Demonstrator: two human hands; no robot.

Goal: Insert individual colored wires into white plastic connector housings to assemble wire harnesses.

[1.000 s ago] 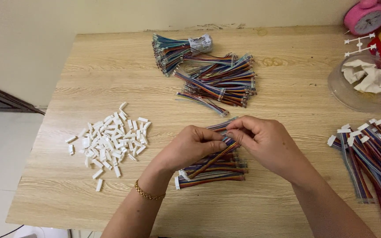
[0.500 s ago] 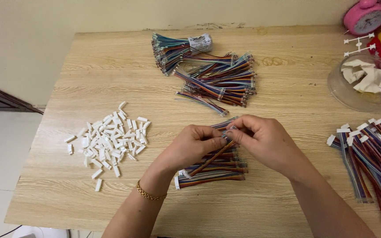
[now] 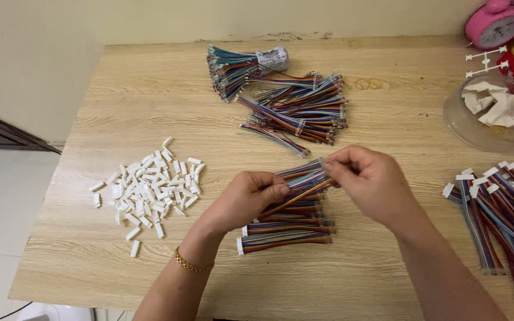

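Both hands work over the middle of the desk [image 3: 150, 89], toward its near edge. The left hand [image 3: 248, 199] is curled, thumb and fingertips pinched on one end of a multicoloured ribbon cable [image 3: 298, 189]. The right hand [image 3: 370, 181] pinches the other end of that cable, where its bare wire tips stick out toward the far edge. The cable runs slanting between the two hands, lifted a little above a small stack of finished cables [image 3: 287, 229] that lies directly under it, white plugs pointing to the left edge.

Compared with half a second ago, the hands have drawn apart: then the fingertips of both nearly met over the cable's end, now a clear stretch of cable shows between them. The right hand has shifted toward the right edge and slightly toward the far edge; the left has stayed close to where it was, wrist with a gold bracelet [image 3: 193, 264] near the front edge.

Nothing else has moved. A heap of loose white connector housings [image 3: 147, 193] lies toward the left edge. A large pile of bare cables [image 3: 295, 110] sits toward the far edge, with a taped bundle [image 3: 239, 65] just behind it. Another row of plugged cables [image 3: 501, 214] lies at the right edge, beside a clear bowl [image 3: 465, 122] with white scraps, and a pink alarm clock [image 3: 495, 24] in the far right corner.
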